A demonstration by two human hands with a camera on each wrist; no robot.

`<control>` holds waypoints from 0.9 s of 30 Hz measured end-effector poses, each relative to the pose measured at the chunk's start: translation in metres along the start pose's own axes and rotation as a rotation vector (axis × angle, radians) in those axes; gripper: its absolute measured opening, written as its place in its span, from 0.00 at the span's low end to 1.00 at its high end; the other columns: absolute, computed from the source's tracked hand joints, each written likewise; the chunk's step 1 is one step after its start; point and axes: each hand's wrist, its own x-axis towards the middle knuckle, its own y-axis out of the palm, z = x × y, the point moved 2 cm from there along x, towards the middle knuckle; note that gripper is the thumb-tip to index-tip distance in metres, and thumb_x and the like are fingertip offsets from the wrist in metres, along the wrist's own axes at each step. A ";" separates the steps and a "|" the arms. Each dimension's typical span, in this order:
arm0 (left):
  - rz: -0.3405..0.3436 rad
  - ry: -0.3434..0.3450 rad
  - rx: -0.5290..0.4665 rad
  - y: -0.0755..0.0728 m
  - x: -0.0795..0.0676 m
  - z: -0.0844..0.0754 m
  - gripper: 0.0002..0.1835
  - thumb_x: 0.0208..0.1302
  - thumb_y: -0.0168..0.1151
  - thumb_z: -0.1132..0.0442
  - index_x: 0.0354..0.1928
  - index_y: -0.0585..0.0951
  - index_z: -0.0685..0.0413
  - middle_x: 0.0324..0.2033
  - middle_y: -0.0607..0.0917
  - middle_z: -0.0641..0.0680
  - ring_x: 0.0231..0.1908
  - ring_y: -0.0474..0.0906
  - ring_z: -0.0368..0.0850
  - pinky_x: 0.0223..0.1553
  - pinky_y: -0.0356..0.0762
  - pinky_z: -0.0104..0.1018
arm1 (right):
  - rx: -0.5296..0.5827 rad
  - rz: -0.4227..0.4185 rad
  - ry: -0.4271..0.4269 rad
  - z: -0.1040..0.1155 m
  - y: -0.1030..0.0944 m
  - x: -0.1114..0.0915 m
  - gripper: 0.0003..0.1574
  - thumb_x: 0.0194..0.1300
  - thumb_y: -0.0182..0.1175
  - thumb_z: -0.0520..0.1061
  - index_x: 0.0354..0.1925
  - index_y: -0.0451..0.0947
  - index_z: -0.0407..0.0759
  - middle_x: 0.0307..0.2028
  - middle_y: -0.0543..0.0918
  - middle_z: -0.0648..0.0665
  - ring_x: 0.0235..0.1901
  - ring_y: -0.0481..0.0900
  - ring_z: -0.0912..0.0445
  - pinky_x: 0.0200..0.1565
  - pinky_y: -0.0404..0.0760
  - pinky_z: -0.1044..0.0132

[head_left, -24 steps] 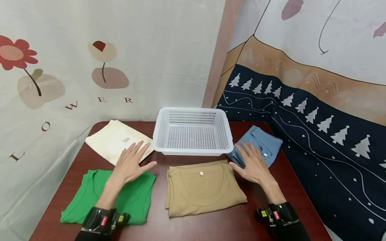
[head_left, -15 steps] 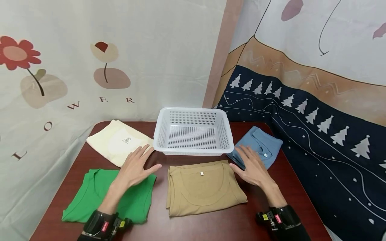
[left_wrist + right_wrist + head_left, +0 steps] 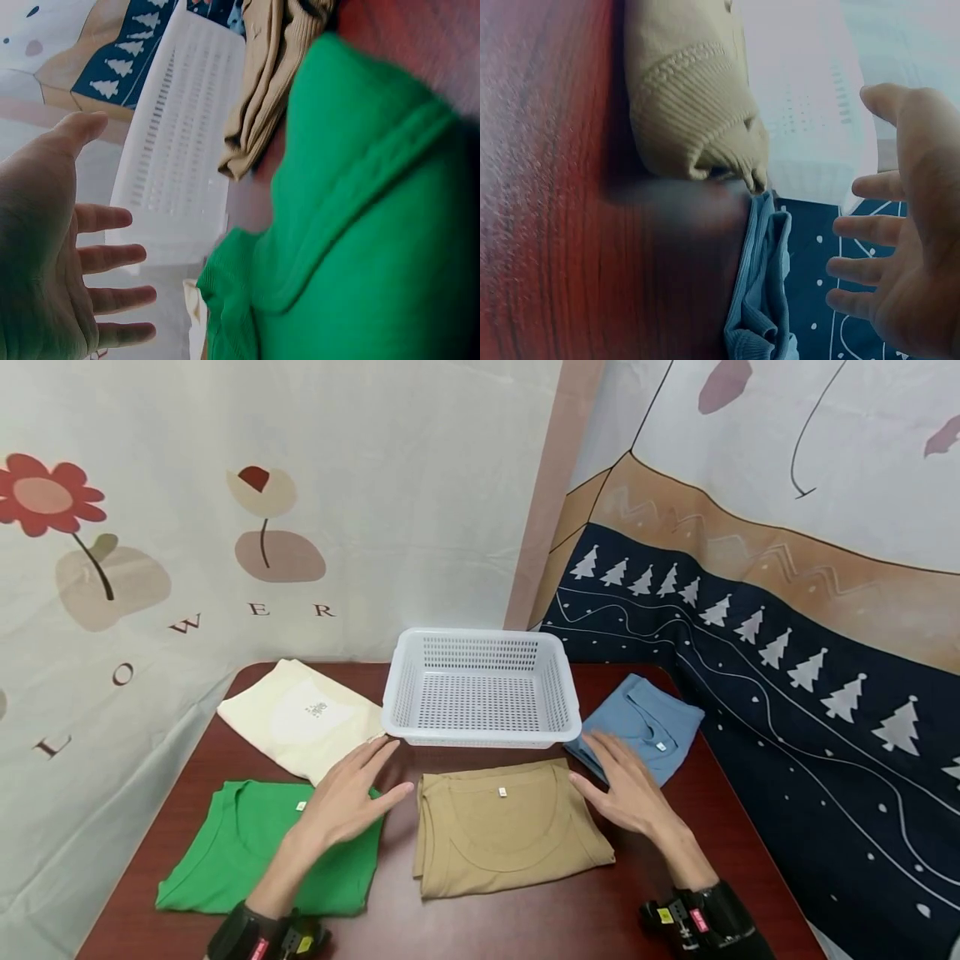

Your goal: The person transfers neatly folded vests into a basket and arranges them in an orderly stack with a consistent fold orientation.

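My left hand (image 3: 345, 802) hovers palm down over the folded green shirt (image 3: 255, 852), its fingers straight and holding nothing. Its fingertips reach the near corner of the folded cream shirt (image 3: 288, 718) as seen from the head. My right hand (image 3: 628, 789) has its fingers extended too, between the folded tan shirt (image 3: 513, 835) and the folded blue garment (image 3: 667, 714), part of which it hides. In both wrist views the palms show bare, apart from the cloth. The white plastic basket (image 3: 480, 737) stands between the cream and blue garments, with nothing in it.
The dark red-brown table (image 3: 555, 927) carries all the garments and the basket. Behind it hangs a pale curtain (image 3: 405, 510) printed with flowers and letters. A navy cloth with white trees (image 3: 795, 760) drapes along the right side.
My left hand has moved right and toward me, uncovering more of the cream shirt and the green shirt's label. My right hand has drawn slightly toward me. The garments and basket stay put.
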 end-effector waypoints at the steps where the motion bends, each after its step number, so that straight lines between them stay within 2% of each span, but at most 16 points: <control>1: -0.002 0.003 -0.005 0.001 -0.001 -0.003 0.44 0.78 0.67 0.35 0.85 0.72 0.53 0.83 0.74 0.65 0.82 0.71 0.70 0.79 0.72 0.70 | 0.005 -0.005 -0.002 0.001 0.000 -0.001 0.50 0.79 0.68 0.65 0.86 0.67 0.42 0.83 0.70 0.29 0.83 0.67 0.26 0.78 0.68 0.20; 7: 0.012 -0.039 -0.074 0.009 -0.009 -0.020 0.43 0.78 0.68 0.37 0.85 0.72 0.53 0.84 0.73 0.64 0.83 0.70 0.69 0.79 0.72 0.71 | 0.029 -0.027 -0.009 0.009 0.000 -0.007 0.48 0.79 0.69 0.62 0.83 0.71 0.39 0.81 0.73 0.27 0.79 0.72 0.26 0.74 0.73 0.22; 12: 0.044 -0.085 -0.134 0.019 -0.013 -0.032 0.44 0.79 0.68 0.40 0.86 0.70 0.55 0.84 0.71 0.65 0.82 0.71 0.71 0.79 0.72 0.72 | 0.047 -0.004 0.000 0.014 0.001 -0.011 0.45 0.79 0.69 0.61 0.81 0.73 0.39 0.80 0.74 0.28 0.79 0.73 0.27 0.73 0.75 0.23; 21: 0.016 -0.176 -0.197 0.028 -0.017 -0.039 0.43 0.79 0.69 0.43 0.84 0.71 0.62 0.81 0.75 0.69 0.79 0.75 0.71 0.77 0.76 0.69 | 0.076 0.016 0.015 0.023 0.007 -0.016 0.45 0.78 0.72 0.55 0.80 0.72 0.33 0.77 0.76 0.25 0.77 0.75 0.27 0.73 0.78 0.26; 27: 0.029 -0.219 -0.184 0.033 -0.017 -0.043 0.43 0.80 0.68 0.45 0.82 0.70 0.70 0.77 0.77 0.74 0.77 0.75 0.75 0.78 0.75 0.70 | 0.086 0.027 0.020 0.027 0.009 -0.018 0.45 0.78 0.73 0.51 0.80 0.70 0.27 0.76 0.76 0.21 0.76 0.76 0.25 0.71 0.80 0.27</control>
